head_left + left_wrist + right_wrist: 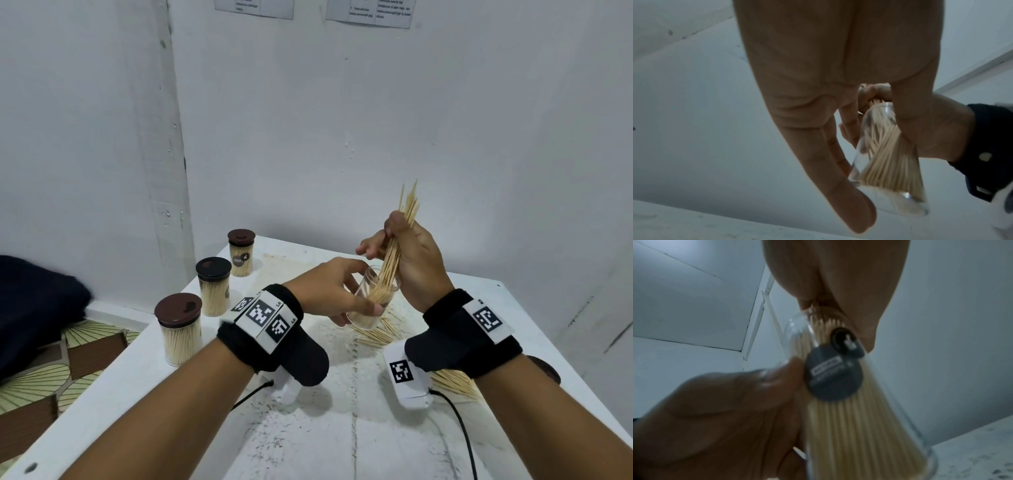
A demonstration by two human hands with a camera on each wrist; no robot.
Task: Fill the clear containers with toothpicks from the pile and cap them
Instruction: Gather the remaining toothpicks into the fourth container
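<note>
Now the left hand (329, 287) grips the clear container (371, 301), tilted above the white table (513, 325); the right hand (409, 253), at 1 o'clock from it, pinches a toothpick bundle (399, 240) entering its mouth. Three capped containers (212, 286) stand at 9 o'clock, loose toothpicks (380, 335) below

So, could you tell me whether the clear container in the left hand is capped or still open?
Open. The clear container has no lid; the right hand feeds a toothpick bundle through its mouth, while the left hand holds it.
</note>
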